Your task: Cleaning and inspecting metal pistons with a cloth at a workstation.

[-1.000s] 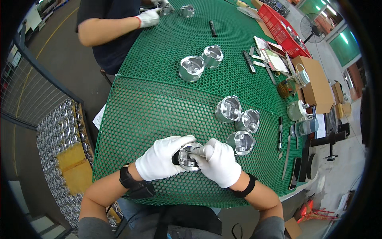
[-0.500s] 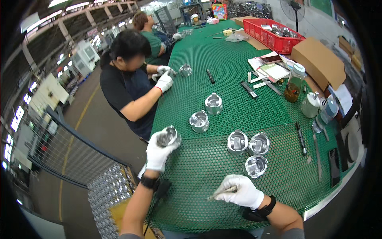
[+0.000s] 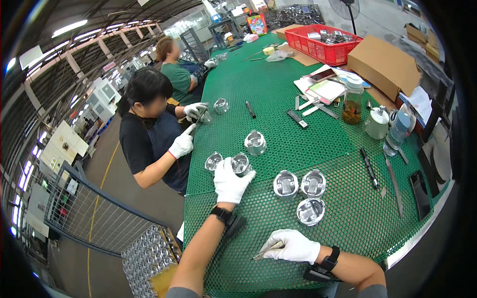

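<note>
My left hand (image 3: 230, 185), in a white glove, has its fingers and thumb around a silver metal piston (image 3: 240, 163) on the green mat. Another piston (image 3: 213, 161) sits beside its fingertips, at the mat's left edge. A third piston (image 3: 255, 143) stands a little farther back. In my gloved right hand (image 3: 290, 246), low over the near part of the mat, is a slim flat tool (image 3: 260, 255); the fingers hide most of it. Several pistons, one of them the nearest piston (image 3: 311, 212), stand grouped between my hands and to the right, hollow side up.
At the left edge a co-worker's gloved hand (image 3: 182, 144) is near another piston (image 3: 221, 105). Markers, one a black marker (image 3: 368, 168), a long file (image 3: 394, 186), a phone (image 3: 420, 194) and jars line the right. A red crate (image 3: 323, 47) and cardboard box (image 3: 382, 67) stand behind.
My left hand has set its piston down at the mat's left edge and moved right onto the neighbouring one. The right hand keeps its tool. The whole view has shifted slightly.
</note>
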A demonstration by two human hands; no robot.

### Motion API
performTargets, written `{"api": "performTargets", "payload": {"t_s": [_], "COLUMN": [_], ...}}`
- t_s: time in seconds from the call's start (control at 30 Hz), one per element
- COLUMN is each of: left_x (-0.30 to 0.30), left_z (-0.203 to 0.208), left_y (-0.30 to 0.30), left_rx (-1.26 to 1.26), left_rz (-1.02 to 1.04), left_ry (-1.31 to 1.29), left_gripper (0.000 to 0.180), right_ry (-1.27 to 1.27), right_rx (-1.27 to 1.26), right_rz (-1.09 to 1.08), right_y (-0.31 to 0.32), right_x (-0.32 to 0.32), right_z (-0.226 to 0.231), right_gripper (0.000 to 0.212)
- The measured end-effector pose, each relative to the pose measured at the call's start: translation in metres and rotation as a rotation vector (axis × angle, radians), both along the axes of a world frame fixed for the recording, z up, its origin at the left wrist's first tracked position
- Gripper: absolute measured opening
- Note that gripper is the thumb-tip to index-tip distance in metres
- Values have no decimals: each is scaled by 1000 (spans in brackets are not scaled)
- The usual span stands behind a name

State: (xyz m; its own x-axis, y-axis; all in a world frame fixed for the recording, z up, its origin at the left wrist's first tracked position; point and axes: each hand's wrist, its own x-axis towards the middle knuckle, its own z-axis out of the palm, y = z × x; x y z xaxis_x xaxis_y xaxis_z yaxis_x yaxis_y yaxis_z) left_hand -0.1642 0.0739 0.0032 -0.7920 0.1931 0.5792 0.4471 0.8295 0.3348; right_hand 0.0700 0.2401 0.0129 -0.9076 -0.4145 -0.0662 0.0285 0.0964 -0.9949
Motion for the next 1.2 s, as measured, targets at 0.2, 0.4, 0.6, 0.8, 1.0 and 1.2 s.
{"api": "performTargets", "payload": {"t_s": [0.2,0.4,0.6,0.8,1.0,1.2], "left_x": [-17,82,162,160,164,167], "left_z": [-15,5,0,-6,-15,-18], "left_y": [-6,-46,-57,-54,-57,-54], "left_rx": [185,525,148,241,295,264], "left_rz": [-64,-594,-795,-848,-832,-778], "left_ry": [-240,-707,-304,-301,-278,-208], "left_gripper": [75,88,92,94,95,91], "right_ry": [156,176,509,540,756,955], "right_rx": [-4,-43,141,430,731,849], "right_rz": [39,-4,-348,-286,-151,-182], "right_y": [2,25,17,-9,-18,-19], "right_x": [4,11,7,-4,-11,-9], "right_z": [-5,21,35,30,27,17], "right_gripper": [17,17,12,15,20,24]}}
